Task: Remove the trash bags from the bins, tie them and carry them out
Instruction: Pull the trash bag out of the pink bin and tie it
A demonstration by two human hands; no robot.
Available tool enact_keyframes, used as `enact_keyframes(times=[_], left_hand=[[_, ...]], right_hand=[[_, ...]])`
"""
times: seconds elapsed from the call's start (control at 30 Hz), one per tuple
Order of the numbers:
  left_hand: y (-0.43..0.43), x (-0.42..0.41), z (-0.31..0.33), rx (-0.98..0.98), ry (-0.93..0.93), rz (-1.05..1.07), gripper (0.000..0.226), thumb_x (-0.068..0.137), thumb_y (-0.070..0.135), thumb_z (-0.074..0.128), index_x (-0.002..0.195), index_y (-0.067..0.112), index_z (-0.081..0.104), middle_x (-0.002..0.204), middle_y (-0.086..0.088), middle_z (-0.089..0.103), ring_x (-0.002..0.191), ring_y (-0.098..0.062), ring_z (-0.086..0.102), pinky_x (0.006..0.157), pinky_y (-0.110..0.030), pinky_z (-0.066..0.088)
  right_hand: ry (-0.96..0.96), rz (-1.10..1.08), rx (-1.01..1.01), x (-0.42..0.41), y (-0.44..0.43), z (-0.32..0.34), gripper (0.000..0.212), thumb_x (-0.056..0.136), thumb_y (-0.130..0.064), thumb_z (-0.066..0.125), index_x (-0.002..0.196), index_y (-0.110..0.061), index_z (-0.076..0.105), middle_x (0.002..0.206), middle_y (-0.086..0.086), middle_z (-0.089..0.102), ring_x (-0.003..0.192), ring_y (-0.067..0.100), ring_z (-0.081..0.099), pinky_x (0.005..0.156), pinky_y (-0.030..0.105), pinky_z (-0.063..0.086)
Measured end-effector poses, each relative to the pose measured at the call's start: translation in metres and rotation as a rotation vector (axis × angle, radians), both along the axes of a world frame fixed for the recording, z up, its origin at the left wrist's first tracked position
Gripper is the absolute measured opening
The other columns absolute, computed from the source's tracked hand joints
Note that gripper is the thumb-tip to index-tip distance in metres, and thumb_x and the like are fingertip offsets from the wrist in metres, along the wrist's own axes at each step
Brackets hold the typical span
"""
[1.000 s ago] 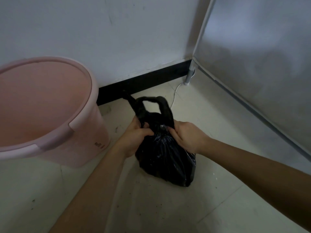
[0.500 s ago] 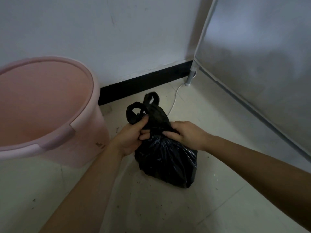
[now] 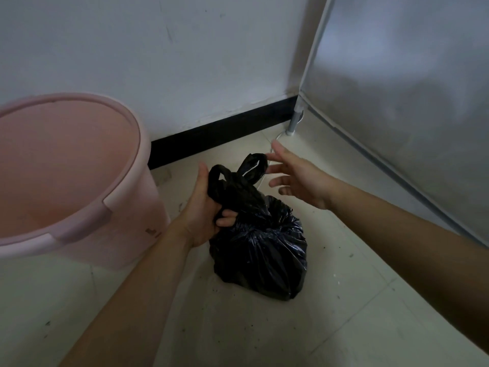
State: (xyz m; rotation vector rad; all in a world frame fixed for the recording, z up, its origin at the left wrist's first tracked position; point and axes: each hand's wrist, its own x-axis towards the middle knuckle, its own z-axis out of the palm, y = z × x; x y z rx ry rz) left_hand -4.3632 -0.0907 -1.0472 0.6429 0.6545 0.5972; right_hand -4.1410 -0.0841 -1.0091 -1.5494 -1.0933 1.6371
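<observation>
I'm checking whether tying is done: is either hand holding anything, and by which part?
The left hand grips the black trash bag at its gathered neck, below the handle loops. The right hand is open, holding nothing.

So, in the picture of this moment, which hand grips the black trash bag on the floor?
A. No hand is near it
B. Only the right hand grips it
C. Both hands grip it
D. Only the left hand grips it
D: the left hand has its fingers curled round the gathered neck of the black trash bag, while the right hand is open with its fingers spread and holds nothing.
</observation>
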Motion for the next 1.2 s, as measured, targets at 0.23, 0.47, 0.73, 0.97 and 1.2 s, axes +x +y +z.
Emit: enact_keyframes(times=[0.23,0.47,0.73,0.97,1.2], left_hand=[[0.001,0.000,-0.002,0.058,0.034,-0.047,0.078,0.078,0.085,0.044,0.113,0.017,0.060,0.071,0.002,0.031,0.061,-0.011,0.016,0.049,-0.024,0.013],[-0.007,-0.001,0.002,0.300,0.357,-0.154,0.034,0.090,0.007,0.070,0.123,0.011,0.063,0.114,-0.008,0.074,0.103,-0.023,0.072,0.088,-0.030,0.058],[-0.003,0.008,-0.012,-0.006,0.242,0.278,0.022,0.104,0.015,0.043,0.115,0.001,0.056,0.062,0.001,0.038,0.051,-0.010,0.034,0.047,-0.019,0.032],[-0.014,0.016,-0.022,-0.034,0.293,0.325,0.034,0.107,0.033,0.038,0.111,0.006,0.059,0.061,0.000,0.043,0.052,-0.013,0.041,0.057,-0.027,0.038],[-0.014,0.016,-0.023,-0.145,0.066,0.474,0.020,0.106,0.024,0.043,0.098,0.010,0.056,0.062,-0.001,0.042,0.052,-0.014,0.042,0.053,-0.027,0.043]], right_hand=[[-0.309,-0.223,0.335,-0.014,-0.001,-0.009,0.040,0.087,-0.055,0.067,0.112,-0.027,0.051,0.105,-0.002,0.058,0.089,0.013,0.060,0.072,0.027,0.046],[-0.319,-0.046,0.284,-0.003,0.000,0.004,0.023,0.101,-0.035,0.054,0.099,-0.019,0.071,0.083,-0.006,0.066,0.071,0.007,0.058,0.061,0.019,0.044],[0.013,-0.291,0.059,0.005,-0.025,-0.018,0.095,0.089,-0.080,0.015,0.155,-0.013,0.028,0.150,0.011,0.046,0.135,0.027,0.047,0.118,0.050,0.031],[-0.440,-0.136,0.150,-0.021,-0.044,-0.051,0.028,0.088,-0.038,0.074,0.105,-0.015,0.072,0.101,0.001,0.075,0.094,0.016,0.071,0.083,0.026,0.056],[-0.038,-0.387,0.187,-0.026,-0.024,-0.028,0.018,0.106,-0.020,0.038,0.092,-0.018,0.048,0.073,0.000,0.060,0.074,0.022,0.061,0.080,0.039,0.050]])
